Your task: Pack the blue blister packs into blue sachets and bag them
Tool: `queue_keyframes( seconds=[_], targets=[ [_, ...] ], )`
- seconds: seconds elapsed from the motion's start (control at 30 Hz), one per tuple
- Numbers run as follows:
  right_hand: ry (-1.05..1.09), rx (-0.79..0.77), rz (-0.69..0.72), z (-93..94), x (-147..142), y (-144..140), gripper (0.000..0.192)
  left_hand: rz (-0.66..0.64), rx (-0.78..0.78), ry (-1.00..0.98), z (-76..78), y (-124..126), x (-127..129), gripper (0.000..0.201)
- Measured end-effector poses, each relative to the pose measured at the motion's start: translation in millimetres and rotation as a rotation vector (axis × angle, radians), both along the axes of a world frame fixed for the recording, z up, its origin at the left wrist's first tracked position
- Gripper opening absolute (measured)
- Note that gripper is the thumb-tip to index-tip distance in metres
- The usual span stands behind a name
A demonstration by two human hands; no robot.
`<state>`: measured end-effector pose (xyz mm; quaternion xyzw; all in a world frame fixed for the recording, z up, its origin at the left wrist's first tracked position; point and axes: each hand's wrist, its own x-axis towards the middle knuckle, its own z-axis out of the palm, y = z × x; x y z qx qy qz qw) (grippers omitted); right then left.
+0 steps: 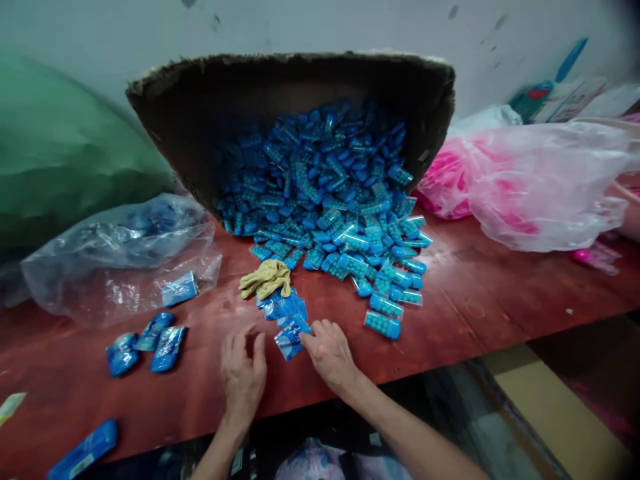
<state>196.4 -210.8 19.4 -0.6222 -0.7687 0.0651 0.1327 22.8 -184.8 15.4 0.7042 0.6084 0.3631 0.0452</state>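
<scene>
My left hand rests on the red-brown table with its fingers spread, holding nothing. My right hand lies beside it, its fingertips touching a small stack of blue and white sachets. A crumpled yellow cloth sits just beyond the sachets. Behind it a tipped cardboard box spills a heap of blue capsule packs onto the table.
A clear plastic bag with blue items lies at the left, three loose blue packets in front of it. Pink-filled plastic bags sit at the right. A green sack stands far left.
</scene>
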Motion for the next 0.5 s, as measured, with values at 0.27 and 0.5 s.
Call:
queue_keyframes(
  seconds=[0.27, 0.5],
  targets=[
    [0.066, -0.074, -0.062, 44.7, -5, 36, 0.024, -0.088, 0.02, 0.123, 0.7, 54, -5, 0.048],
    [0.087, -0.144, -0.028, 33.9, -36, 131, 0.029, -0.073, -0.216, 0.249, -6.8, 131, 1, 0.044]
  ],
)
